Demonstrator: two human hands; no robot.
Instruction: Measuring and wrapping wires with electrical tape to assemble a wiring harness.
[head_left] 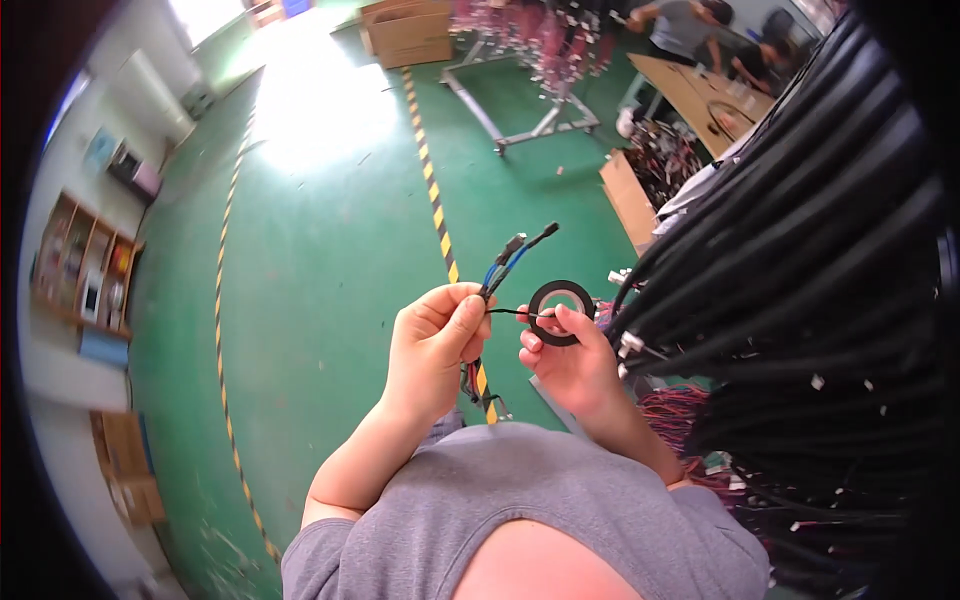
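My left hand is closed, with thumb and fingers pinching a wire harness. Blue and black wires with dark connector ends stick up above the fist, and more wires, some red, hang out below it. In my right hand is a roll of black tape with a pale core, the fingers closed round its lower side. A thin dark strand stretches from the harness at my left fingertips to the roll; it looks like twisted or narrowed tape.
Thick black cable bundles hang close on my right, with red and blue wires below. A wheeled metal rack stands ahead. Two people work at a table at the far right. Striped tape marks the green floor.
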